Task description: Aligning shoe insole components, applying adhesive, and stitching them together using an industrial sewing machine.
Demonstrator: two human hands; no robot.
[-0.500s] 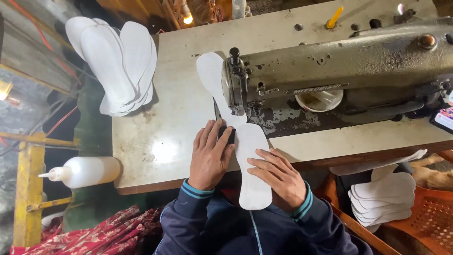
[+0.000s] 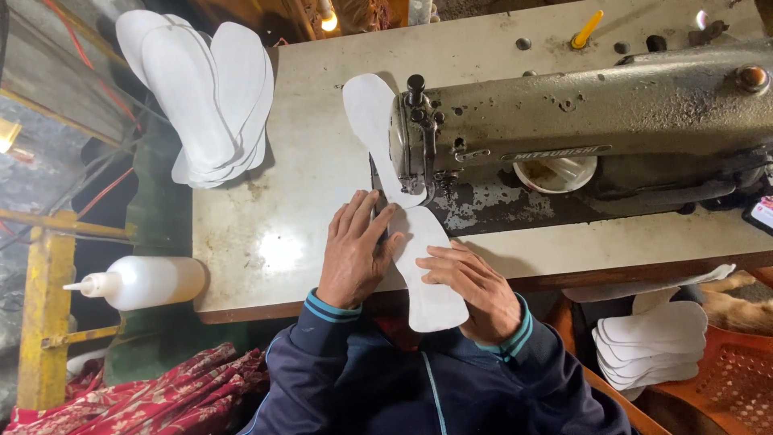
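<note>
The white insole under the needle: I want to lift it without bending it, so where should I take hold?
Probably the rounded end of the insole that overhangs the table edge, pinched from below and the near side. It is flat, thin and free there; the middle lies under the sewing machine head, with the left hand and right hand resting flat on it.

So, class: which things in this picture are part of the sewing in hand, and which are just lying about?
In use: left hand, right hand, white insole piece under both, sewing machine.

Lying about: insole stack on the table, squeeze bottle, second stack, orange crate.
</note>
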